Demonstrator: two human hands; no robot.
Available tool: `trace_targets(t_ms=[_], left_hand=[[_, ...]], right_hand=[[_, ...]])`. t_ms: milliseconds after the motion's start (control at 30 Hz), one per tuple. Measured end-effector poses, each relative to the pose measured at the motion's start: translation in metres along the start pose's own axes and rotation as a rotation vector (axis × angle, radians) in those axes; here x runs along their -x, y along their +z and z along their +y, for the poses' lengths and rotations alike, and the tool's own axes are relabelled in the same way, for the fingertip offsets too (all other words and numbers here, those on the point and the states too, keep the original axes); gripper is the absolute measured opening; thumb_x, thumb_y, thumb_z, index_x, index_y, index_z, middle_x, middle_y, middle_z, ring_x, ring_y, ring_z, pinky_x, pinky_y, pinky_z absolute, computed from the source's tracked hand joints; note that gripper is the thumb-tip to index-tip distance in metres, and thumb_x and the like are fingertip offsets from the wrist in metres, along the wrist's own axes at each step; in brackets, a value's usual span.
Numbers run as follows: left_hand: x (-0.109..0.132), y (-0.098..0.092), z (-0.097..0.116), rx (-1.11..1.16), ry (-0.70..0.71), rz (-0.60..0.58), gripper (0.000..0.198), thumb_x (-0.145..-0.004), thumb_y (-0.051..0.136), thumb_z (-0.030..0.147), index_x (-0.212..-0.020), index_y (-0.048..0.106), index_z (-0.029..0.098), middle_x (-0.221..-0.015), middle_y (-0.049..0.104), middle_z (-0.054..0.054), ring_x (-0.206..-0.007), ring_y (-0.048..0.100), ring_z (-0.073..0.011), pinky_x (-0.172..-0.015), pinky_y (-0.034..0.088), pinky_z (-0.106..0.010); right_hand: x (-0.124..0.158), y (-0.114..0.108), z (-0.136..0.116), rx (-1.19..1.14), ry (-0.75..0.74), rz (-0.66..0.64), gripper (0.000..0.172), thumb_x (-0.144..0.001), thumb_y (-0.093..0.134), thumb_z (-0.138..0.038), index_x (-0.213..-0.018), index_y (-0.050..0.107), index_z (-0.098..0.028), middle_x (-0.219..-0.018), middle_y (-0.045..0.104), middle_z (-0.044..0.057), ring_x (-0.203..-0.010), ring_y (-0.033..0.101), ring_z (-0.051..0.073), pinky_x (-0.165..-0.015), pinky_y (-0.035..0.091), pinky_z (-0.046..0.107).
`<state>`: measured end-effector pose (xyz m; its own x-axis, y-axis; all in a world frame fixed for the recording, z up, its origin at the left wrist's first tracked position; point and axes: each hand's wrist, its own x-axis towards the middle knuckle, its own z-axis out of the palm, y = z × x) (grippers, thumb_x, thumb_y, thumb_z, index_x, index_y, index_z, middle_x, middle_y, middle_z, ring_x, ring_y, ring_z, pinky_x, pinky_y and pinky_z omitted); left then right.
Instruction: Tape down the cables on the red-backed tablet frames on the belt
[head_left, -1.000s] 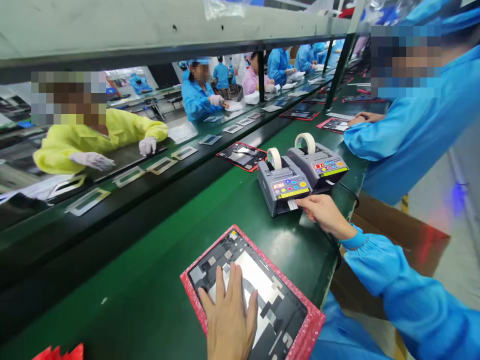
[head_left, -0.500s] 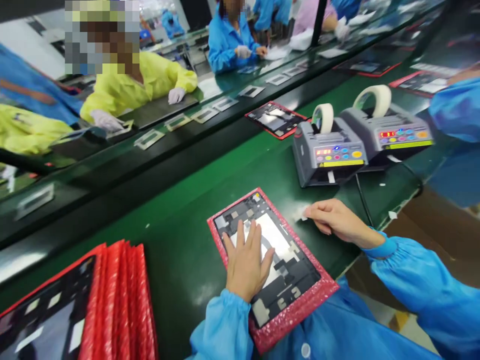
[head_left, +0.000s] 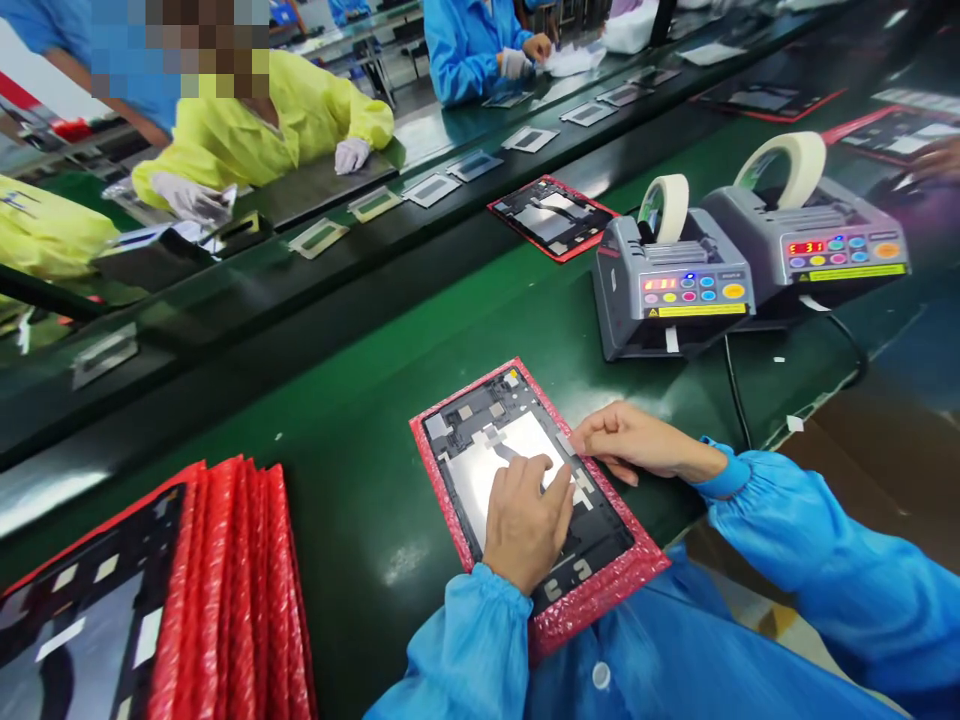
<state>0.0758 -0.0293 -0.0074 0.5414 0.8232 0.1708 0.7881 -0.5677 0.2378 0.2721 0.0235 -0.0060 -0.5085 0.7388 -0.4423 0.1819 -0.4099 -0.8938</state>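
Observation:
In front of me a tablet back panel with bare inner parts [head_left: 469,480] lies on a red bubble-wrap pouch [head_left: 592,600]. My left hand [head_left: 529,520] rests over the panel's silvery middle, its fingers bent and slightly apart, holding nothing. At the panel's right edge, my right hand [head_left: 637,440] pinches a small strip of whitish tape [head_left: 568,444]. The strip lies against the panel's rim, partly covered by the fingertips. Beyond that hand stand two grey tape dispensers, the nearer one [head_left: 675,290] with a short tape end sticking out at its front.
A stack of red pouches [head_left: 255,590] with another panel on top stands at left. Another panel on red wrap [head_left: 553,215] lies farther back. The second dispenser [head_left: 832,240] trails a black cable. Across the line, flat framed parts [head_left: 431,190] sit along a ledge near gloved co-workers.
My right hand has moved left with the tape, from beside the pouch onto the panel's edge. My left hand has slid right and its fingers have bent. The view has shifted slightly.

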Motion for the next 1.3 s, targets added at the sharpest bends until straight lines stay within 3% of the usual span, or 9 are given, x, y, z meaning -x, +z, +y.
trace_targets(t_ms=[267, 600, 1000, 1133, 1300], left_hand=[[0.001, 0.0, -0.001, 0.012, 0.01, 0.014, 0.025, -0.088, 0.046, 0.025, -0.111, 0.057, 0.022, -0.1, 0.054, -0.006, -0.086, 0.046, -0.0183, -0.072, 0.039, -0.034], [0.0, 0.001, -0.002, 0.029, 0.019, 0.042, 0.026, -0.086, 0.048, 0.024, -0.111, 0.057, 0.022, -0.1, 0.054, -0.007, -0.086, 0.047, -0.0181, -0.073, 0.04, -0.033], [-0.005, 0.001, 0.002, -0.001, -0.005, -0.017, 0.032, -0.088, 0.046, 0.024, -0.119, 0.053, 0.022, -0.095, 0.053, -0.006, -0.085, 0.046, -0.0178, -0.073, 0.04, -0.033], [-0.009, 0.001, 0.008, -0.041, -0.048, -0.047, 0.032, -0.088, 0.043, 0.024, -0.119, 0.053, 0.023, -0.092, 0.051, -0.006, -0.084, 0.046, -0.0183, -0.071, 0.039, -0.032], [-0.011, 0.002, 0.01, -0.055, -0.066, -0.056, 0.03, -0.089, 0.042, 0.025, -0.116, 0.055, 0.023, -0.087, 0.049, -0.005, -0.083, 0.045, -0.018, -0.07, 0.038, -0.033]], right_hand=[[-0.002, 0.004, -0.002, -0.018, -0.011, 0.026, 0.015, -0.072, 0.049, -0.021, -0.075, 0.06, -0.012, -0.037, 0.048, -0.006, -0.026, 0.039, 0.006, -0.029, 0.024, 0.015], [0.0, 0.004, -0.002, -0.033, -0.014, 0.024, 0.02, -0.07, 0.047, -0.02, -0.078, 0.062, -0.011, -0.037, 0.049, -0.006, -0.027, 0.039, 0.007, -0.029, 0.026, 0.016], [-0.002, 0.007, 0.004, 0.07, -0.025, 0.067, 0.023, -0.071, 0.046, -0.019, -0.084, 0.063, -0.011, -0.04, 0.049, -0.006, -0.03, 0.043, 0.007, -0.03, 0.027, 0.015], [0.0, 0.007, 0.005, 0.211, -0.063, 0.113, 0.023, -0.074, 0.044, -0.021, -0.083, 0.063, -0.013, -0.043, 0.048, -0.005, -0.035, 0.047, 0.009, -0.033, 0.031, 0.017], [0.0, 0.009, 0.004, 0.473, -0.238, 0.212, 0.022, -0.075, 0.044, -0.017, -0.069, 0.064, -0.013, -0.049, 0.049, -0.004, -0.044, 0.043, 0.007, -0.041, 0.029, 0.018]])
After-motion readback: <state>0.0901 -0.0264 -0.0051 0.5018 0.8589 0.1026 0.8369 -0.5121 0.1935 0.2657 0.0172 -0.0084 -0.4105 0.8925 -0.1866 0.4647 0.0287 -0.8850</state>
